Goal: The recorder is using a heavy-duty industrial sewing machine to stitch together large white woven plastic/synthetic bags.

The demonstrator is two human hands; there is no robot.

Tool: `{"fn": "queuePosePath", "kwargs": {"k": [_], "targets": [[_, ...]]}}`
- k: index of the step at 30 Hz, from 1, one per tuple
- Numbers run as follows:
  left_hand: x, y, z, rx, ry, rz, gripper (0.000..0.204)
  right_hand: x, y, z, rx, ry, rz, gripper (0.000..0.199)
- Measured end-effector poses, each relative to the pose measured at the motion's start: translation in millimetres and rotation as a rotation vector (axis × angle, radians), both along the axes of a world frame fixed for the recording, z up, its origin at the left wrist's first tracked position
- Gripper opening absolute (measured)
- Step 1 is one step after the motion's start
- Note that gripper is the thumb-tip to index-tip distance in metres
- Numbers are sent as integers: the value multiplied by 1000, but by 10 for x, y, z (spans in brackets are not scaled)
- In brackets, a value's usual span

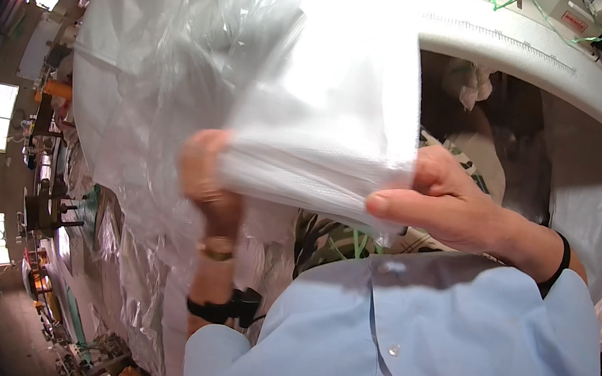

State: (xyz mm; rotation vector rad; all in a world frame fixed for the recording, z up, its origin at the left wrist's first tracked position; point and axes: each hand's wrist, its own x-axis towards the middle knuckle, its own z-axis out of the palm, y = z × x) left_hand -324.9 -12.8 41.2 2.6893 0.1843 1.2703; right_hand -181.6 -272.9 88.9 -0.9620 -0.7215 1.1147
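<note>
A white, slightly see-through plastic sheet (332, 105) stretches between my two hands, its near edge folded into several layers. My right hand (451, 202) pinches the right corner, thumb on top and fingers curled beneath. At the left end of the same edge is my left hand (204, 167), blurred by motion, with its fingers closed round the sheet. The far part of the sheet lies over the white table and is washed out by glare.
Crumpled clear plastic film (184, 30) spreads over the left side and hangs down. A white table edge with a printed scale (504, 40) curves at the far right. A machine with a knob (589, 17) stands behind it. More film (599, 184) hangs at right.
</note>
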Motion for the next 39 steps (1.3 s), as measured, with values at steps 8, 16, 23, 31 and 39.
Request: {"fn": "queuePosePath", "kwargs": {"k": [8,16,23,31,39], "targets": [[-631,7,516,407,521,140,48,-177,273,-393,-311,81,193,29],[-540,-552,51,-842,849,-559,56,-292,333,-469,-195,119,210,29],[-259,-839,1,-1953,535,-694,69,-338,341,-540,-183,-26,149,23],[15,-986,-37,-2461,349,-406,40,-451,324,-504,-187,-557,-150,21],[-35,-1001,-51,-2440,330,-521,38,-435,199,-331,-301,-963,-121,27]]}}
